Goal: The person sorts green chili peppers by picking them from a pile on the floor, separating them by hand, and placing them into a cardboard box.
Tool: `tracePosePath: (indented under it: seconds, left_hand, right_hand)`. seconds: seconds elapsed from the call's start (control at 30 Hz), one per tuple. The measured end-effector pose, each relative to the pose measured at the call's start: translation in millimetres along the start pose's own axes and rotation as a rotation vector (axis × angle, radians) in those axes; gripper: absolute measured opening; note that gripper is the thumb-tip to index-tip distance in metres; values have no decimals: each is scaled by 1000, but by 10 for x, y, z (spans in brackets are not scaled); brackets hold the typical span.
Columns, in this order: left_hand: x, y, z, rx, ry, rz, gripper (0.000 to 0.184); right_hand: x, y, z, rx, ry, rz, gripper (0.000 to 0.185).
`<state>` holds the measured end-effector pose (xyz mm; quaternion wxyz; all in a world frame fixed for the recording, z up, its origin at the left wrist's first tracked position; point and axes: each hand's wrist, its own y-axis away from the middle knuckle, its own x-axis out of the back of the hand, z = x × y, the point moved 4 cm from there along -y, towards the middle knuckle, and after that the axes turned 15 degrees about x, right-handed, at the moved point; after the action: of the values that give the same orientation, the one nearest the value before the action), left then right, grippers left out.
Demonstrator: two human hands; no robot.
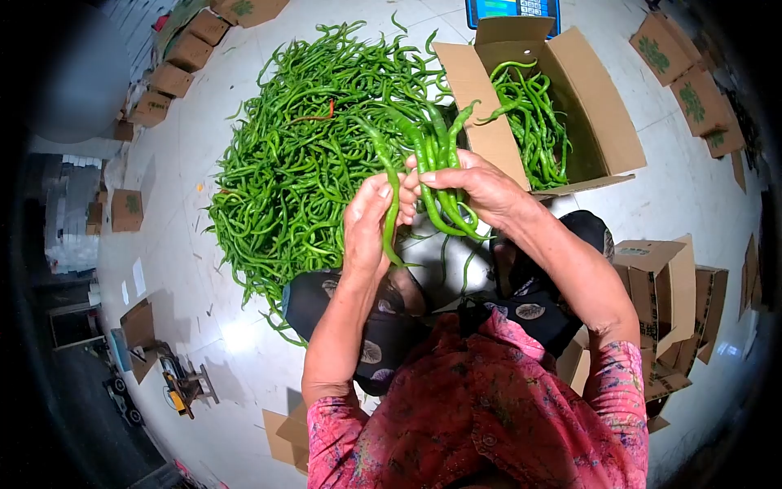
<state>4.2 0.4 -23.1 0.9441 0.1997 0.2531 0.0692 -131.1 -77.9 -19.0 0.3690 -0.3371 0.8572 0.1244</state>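
In my left hand (372, 213) is one long green chili pepper (390, 191), gripped between thumb and fingers. My right hand (481, 189) is closed around a small bunch of green chili peppers (432, 183), which hang out above and below the fist. Both hands meet close together over the near right edge of a large heap of green chili peppers (301, 163) on the floor. One red pepper (314, 118) shows among the green ones. Beyond my right hand stands an open cardboard box (600, 110), partly filled with green chili peppers (533, 130).
Behind the box is a blue scale (513, 8) with a keypad. Open empty cartons (668, 301) stack at my right. Closed boxes line the floor at far left (171, 80) and far right (692, 98). A yellow and black device (181, 383) stands at lower left.
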Motion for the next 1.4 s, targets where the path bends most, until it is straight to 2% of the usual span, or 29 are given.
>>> tracePosePath:
  seconds: [0.23,0.3,0.37,0.5,0.6,0.63,0.73,0.87,1.0,1.1,1.2,1.23,1.33,1.4]
  left_hand:
    - [84,-30,-20,-1,133,-12,27]
    - [69,-30,4,-13,143,18,28]
    - [1,-23,45,-26,54,-5,31]
    - [37,-24,8,-2,-78,-17,33]
    - [40,-17,11,-14,-33,-28,30]
    - [52,-11,26,-21,9,-38,29]
    - [43,30,63,-10,35,-47,30]
    - [104,-1,41,9,33,-84,32]
    - [100,-44,-23,7,50,-68,35]
    - [-65,-37,-31,5,85,-139,36]
    - [-110,-103,-101,37,146,-212,39]
    - [-158,-97,-124,28,138,-196,46]
    - [-314,-58,-159,25,152,-219,51]
    - [-275,-113,-200,40,165,-252,55]
  right_hand:
    - [91,18,-26,-26,401,-83,37]
    - [2,45,-22,-7,397,-116,37]
    - [-108,80,-44,18,403,-158,39]
    - [-6,103,48,-123,638,-286,41]
    - [31,108,39,-168,524,-157,39]
    - [51,100,31,-100,478,-81,34]
    - [118,69,-54,-67,320,-57,34]
    - [118,88,-70,-105,282,-41,34]
    - [55,109,-60,-83,331,-13,39]
    - [-94,93,-61,-20,326,-14,42]
    - [-80,74,81,-12,470,-1,46]
    - [-119,94,54,-19,496,3,44]
    - [-24,69,99,-71,589,-33,43]
    - [75,73,152,-17,564,8,38]
